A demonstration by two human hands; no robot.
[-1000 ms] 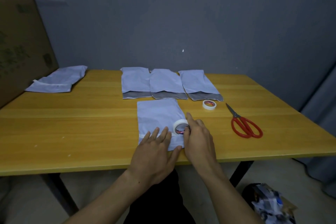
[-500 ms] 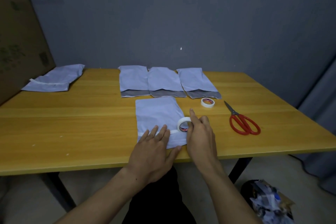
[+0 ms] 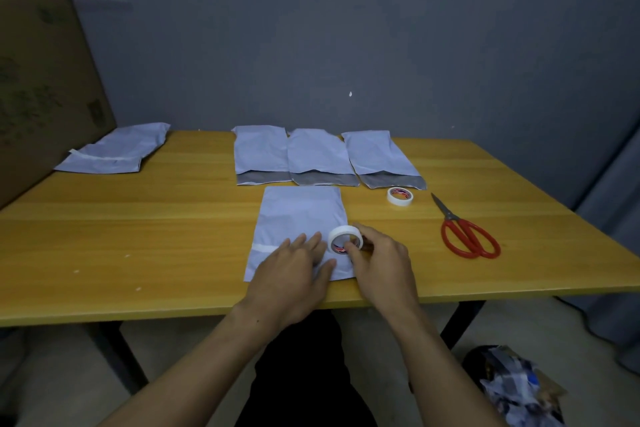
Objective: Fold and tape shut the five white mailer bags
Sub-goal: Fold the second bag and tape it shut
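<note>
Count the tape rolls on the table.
2. One roll is in the right hand, over the near bag. The other roll lies flat left of the scissors.

Near edge, centre: a mailer bag (image 3: 300,218) on the desk (image 3: 138,229), left hand (image 3: 294,274) flat on it.
Bag's right edge: tape roll (image 3: 345,239) in the right hand (image 3: 381,263).
Behind it: three bags (image 3: 318,156) in a row, side by side.
Far left: one taped bag (image 3: 117,149).
Right of the row: second roll (image 3: 399,196), then scissors (image 3: 465,230).
</note>
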